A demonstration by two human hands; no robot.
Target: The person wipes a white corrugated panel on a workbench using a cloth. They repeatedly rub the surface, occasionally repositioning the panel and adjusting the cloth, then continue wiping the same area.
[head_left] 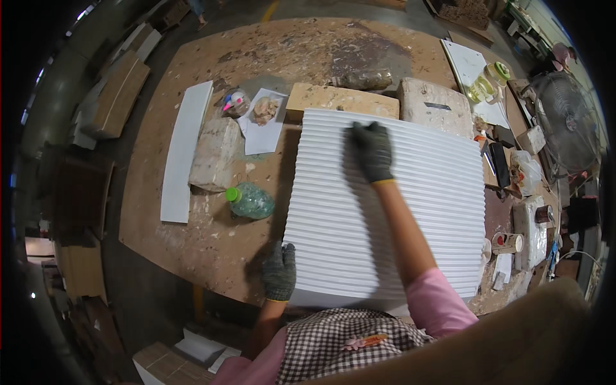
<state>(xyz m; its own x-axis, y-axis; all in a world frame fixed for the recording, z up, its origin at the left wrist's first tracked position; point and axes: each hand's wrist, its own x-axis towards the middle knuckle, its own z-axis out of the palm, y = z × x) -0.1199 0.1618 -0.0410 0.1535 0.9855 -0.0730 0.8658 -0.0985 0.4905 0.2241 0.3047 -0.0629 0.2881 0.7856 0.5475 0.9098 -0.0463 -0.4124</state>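
Head view, centre frame: left hand [279,271] grips the ribbed white panel's [410,212] near corner, right hand [371,151] presses flat on top; overhanging, it might slip off the workbench [212,244].

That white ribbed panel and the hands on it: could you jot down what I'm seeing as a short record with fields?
Panel: white ribbed panel, lying flat on a stained wooden workbench
Left hand: grey glove, gripping the panel's near left corner
Right hand: dark glove, palm pressed flat near the panel's far edge
Left of panel: green-capped plastic bottle, lying on its side; long white strip
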